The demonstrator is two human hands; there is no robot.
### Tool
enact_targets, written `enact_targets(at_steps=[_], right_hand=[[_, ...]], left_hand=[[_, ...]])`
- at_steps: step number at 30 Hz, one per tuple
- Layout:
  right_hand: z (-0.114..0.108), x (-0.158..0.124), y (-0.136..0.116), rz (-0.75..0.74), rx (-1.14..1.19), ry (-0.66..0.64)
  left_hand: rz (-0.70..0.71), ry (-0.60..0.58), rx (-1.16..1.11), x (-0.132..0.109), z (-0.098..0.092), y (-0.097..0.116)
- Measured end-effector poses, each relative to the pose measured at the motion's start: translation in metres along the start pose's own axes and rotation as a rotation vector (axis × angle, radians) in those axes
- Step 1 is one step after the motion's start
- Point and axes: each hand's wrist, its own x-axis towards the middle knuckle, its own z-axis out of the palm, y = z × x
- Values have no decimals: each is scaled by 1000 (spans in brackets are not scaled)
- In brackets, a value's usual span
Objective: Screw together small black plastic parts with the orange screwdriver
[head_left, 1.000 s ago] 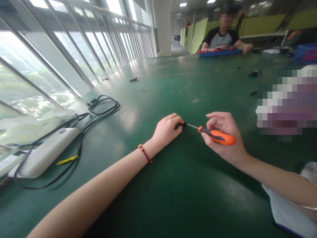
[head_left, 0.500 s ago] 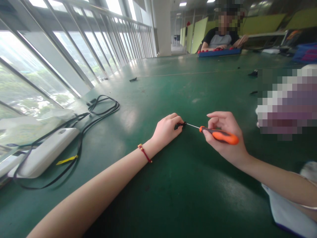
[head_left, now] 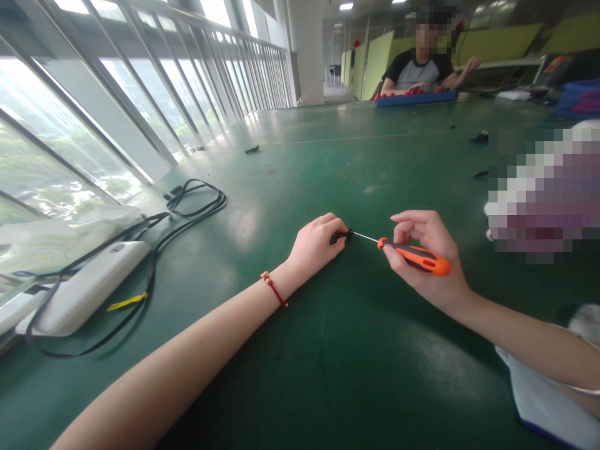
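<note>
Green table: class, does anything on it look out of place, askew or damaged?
Little stands out: stray black scraps lie loose, and a black cable sprawls untidily beside the white box. Nothing looks spilled or broken.

Orange-handled screwdriver (head_left: 415,258), near-level; thin tip against small black part (head_left: 338,237)

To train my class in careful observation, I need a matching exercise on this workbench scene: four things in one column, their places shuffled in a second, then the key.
Things
1. screwdriver
2. small black part
3. red bracelet
4. blue tray

Places
A. around the wrist of the left hand
B. pinched by the left hand
C. at the far end of the table, in front of the seated person
D. held in the right hand

Pairs: 1-D, 2-B, 3-A, 4-C
</note>
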Motion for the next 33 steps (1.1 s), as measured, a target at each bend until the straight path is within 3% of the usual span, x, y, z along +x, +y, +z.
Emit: enact_targets(at_steps=[5,13,22,33], right_hand=[[-3,-1,-3,30,-91,-135],[0,-1,2,-41,-25,20],[-3,-1,-1,45,-62,-167],[-1,-1,1,-3,-31,2]], left_hand=[[-3,7,8,1,1,-1],[-4,0,3,1,1,-2],[-8,8,7,1,1,-1],[-1,-6,9,0,1,-1]])
